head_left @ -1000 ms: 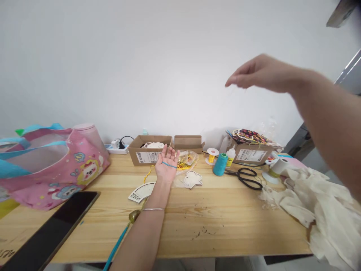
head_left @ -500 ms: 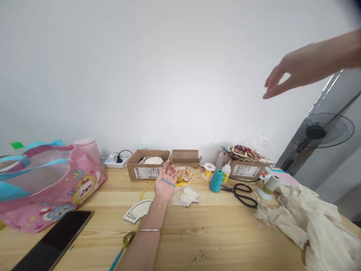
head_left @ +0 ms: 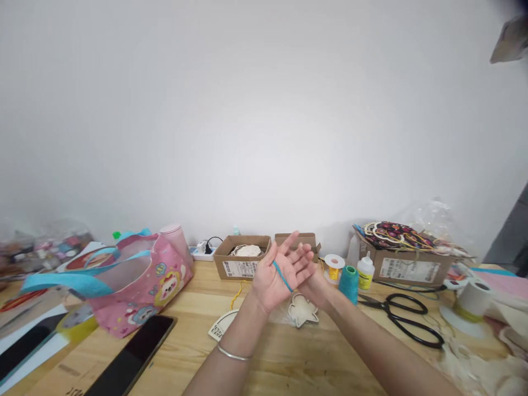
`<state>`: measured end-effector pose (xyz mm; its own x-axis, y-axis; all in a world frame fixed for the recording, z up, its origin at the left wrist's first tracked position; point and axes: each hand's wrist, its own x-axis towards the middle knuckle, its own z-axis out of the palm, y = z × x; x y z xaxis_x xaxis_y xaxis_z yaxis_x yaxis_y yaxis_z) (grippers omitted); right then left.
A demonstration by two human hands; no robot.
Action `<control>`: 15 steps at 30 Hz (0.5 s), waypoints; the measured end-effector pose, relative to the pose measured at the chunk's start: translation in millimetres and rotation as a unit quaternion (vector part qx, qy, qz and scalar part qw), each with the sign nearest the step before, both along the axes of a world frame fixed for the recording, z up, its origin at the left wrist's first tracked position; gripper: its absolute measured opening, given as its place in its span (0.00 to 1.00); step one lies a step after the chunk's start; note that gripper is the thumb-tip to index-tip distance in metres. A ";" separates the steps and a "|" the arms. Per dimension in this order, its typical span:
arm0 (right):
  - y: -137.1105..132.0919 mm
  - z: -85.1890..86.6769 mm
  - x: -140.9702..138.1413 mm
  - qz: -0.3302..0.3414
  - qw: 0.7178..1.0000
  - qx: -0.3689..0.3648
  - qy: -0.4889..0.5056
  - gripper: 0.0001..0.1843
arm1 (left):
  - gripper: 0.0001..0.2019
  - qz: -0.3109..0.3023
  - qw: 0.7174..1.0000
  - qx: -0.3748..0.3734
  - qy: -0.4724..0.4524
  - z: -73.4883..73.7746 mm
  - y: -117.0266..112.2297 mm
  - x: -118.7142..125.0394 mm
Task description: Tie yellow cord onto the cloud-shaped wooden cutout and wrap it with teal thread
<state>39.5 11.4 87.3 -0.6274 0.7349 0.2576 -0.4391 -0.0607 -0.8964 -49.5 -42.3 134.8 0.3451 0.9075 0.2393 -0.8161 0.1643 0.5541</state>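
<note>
In the head view, my left hand [head_left: 269, 283] is raised palm up over the table, its fingers stretched out and slightly apart. Across that palm runs a band of teal thread [head_left: 282, 276], which seems looped around the hand. Behind it, my right hand [head_left: 318, 287] reaches in from the right, and its fingers are mostly hidden by the left hand's fingers. Below the hands lies a pale flower-shaped wooden piece [head_left: 303, 311]. A fan-shaped wooden piece [head_left: 223, 324] is partly covered by my left forearm. The teal thread cone [head_left: 348, 283] stands right of my right hand.
Black scissors [head_left: 398, 313], a glue bottle [head_left: 366, 272] and a yellow thread spool [head_left: 334, 267] lie or stand at right. Cardboard boxes [head_left: 240, 269] line the wall. At left are a pink bag [head_left: 140, 286] and a phone [head_left: 134, 357]. Cream cloth [head_left: 482, 368] covers the right corner.
My right hand has come down from the upper right to behind my left hand. The left palm has turned and appears further right, as the view has shifted left.
</note>
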 end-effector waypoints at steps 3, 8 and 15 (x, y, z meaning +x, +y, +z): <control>-10.5 -31.9 4.9 0.099 0.994 -0.041 0.011 0.28 | 0.27 0.008 1.000 -0.017 0.002 -12.4 4.2 -1.1; -27.3 -50.7 43.8 0.107 0.981 0.064 -0.146 0.22 | 0.31 0.030 0.998 -0.052 -0.024 -29.3 15.0 -3.3; -39.1 -55.7 67.8 -0.039 0.902 0.318 -0.289 0.18 | 0.33 -0.004 0.997 -0.078 -0.009 -54.9 18.0 -1.3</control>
